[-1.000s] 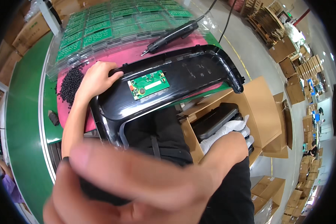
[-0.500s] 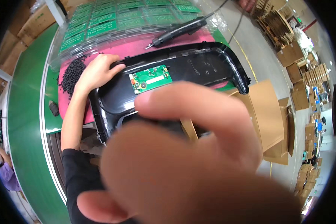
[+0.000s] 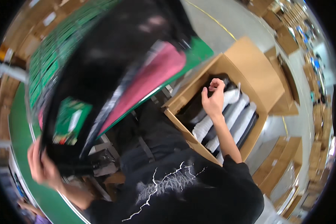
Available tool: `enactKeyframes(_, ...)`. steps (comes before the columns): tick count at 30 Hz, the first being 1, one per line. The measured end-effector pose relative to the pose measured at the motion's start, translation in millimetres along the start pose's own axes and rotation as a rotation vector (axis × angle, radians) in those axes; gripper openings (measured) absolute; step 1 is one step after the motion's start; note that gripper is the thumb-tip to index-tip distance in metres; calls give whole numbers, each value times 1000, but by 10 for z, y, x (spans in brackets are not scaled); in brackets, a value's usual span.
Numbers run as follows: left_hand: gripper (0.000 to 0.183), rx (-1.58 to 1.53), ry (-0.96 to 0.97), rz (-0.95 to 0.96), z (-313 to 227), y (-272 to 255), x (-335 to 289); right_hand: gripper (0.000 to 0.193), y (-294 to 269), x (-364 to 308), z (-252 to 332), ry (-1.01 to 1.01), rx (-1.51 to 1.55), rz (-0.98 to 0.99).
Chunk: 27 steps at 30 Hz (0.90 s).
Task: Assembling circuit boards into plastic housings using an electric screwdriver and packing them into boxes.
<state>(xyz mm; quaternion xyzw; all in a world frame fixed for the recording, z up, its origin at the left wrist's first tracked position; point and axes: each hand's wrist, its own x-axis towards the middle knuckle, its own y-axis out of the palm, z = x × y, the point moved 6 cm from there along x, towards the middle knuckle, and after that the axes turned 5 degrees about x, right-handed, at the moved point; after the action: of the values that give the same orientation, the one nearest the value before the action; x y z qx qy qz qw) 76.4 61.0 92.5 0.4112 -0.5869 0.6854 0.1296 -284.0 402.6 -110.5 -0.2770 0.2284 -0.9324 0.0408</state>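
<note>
My left hand [image 3: 43,166] grips one end of a black plastic housing [image 3: 100,59], fingers wrapped round its edge. The housing is lifted and tilted over the bench, partly blurred. A green circuit board [image 3: 71,121] with a pale label sits inside it, near the held end. Over an open cardboard box [image 3: 179,121] on the right is my right hand [image 3: 214,100], thumb and bent fingers apart, nothing seen between them. Below that hand, the box holds black parts [image 3: 198,108] separated by white foam wrapping [image 3: 237,112].
A pink mat [image 3: 153,80] lies on the green bench. Stacked clear trays of green circuit boards [image 3: 48,59] stand at the upper left. Beyond the box's raised flap [image 3: 250,67] is another cardboard box [image 3: 278,160]. A yellow line [image 3: 212,18] runs along the floor.
The housing has risen off the mat and swung upright to the left, held in my left hand. My right hand has moved from close to the camera out over the box. The view has turned right.
</note>
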Motion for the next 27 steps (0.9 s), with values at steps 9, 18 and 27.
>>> enactKeyframes(9, 43, -847, -1182, -710, 2327, -774, -2160, 63, 88, -1173, -2011, 375, -719, 205)
enactKeyframes(18, 44, -1140, -1260, -705, 3144, -899, -2640, 83, 9, -790, -2486, 1159, -558, 100)
enactKeyframes(27, 45, -543, -1192, -822, 2632, -528, -2260, 25, -377, 148, -1476, 771, 424, -109)
